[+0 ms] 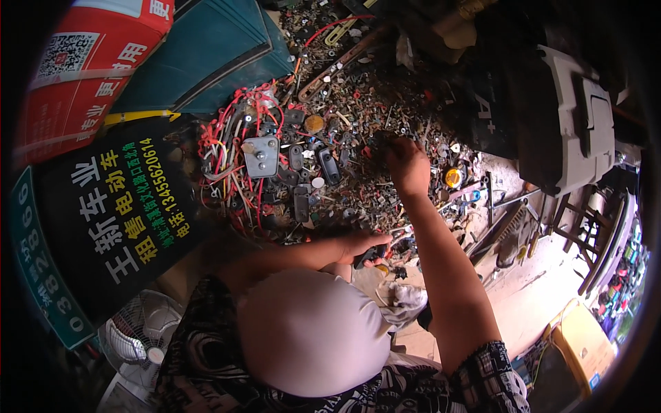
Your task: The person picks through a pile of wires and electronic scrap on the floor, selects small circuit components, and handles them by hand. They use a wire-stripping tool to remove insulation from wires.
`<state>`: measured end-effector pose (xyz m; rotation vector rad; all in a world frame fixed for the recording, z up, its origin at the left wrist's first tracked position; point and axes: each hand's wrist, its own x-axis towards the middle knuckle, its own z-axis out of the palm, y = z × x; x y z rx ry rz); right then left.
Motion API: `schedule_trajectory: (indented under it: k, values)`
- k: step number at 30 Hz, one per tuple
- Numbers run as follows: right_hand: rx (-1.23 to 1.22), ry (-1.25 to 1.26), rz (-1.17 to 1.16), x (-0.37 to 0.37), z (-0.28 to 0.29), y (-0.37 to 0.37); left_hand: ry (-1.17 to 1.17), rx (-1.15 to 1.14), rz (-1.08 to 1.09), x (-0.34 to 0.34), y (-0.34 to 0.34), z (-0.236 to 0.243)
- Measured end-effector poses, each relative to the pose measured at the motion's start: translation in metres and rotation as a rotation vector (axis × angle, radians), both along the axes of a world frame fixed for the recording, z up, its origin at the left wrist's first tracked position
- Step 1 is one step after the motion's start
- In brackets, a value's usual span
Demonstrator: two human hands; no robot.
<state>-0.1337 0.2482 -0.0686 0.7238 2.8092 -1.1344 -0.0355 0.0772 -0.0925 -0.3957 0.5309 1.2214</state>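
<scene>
My right hand [411, 168] reaches over a wide heap of small loose hardware [358, 131]. Its fingers curl downward among the dark pieces, and the fingertips are too shadowed to show what they grip, if anything. Closer to me, my left hand [363, 244] is closed around a small black part [370, 257] whose kind I cannot make out. Left of my hands lie a grey square metal piece [261, 157], a black oblong part [329, 166] and a tangle of red and white wires [224, 151]. An orange round piece [453, 177] rests right of my right hand.
A teal box [200, 58] and a red carton [96, 76] stand at the far left, above a black printed panel [117, 220]. A fan [141, 337] is at the lower left. On the right are a grey hard case [571, 117], metal tools and a yellow-brown box [582, 344].
</scene>
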Motion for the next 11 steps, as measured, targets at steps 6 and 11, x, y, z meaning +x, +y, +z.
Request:
schedule_trajectory:
  k: [6, 11]
  values:
    - [-0.195, 0.114, -0.017, 0.019, -0.013, 0.015, -0.003, 0.03, 0.004, 0.004, 0.0, -0.006]
    - [-0.332, 0.015, -0.04, 0.046, 0.003, 0.011, -0.066, 0.015, 0.08, 0.002, -0.003, -0.007]
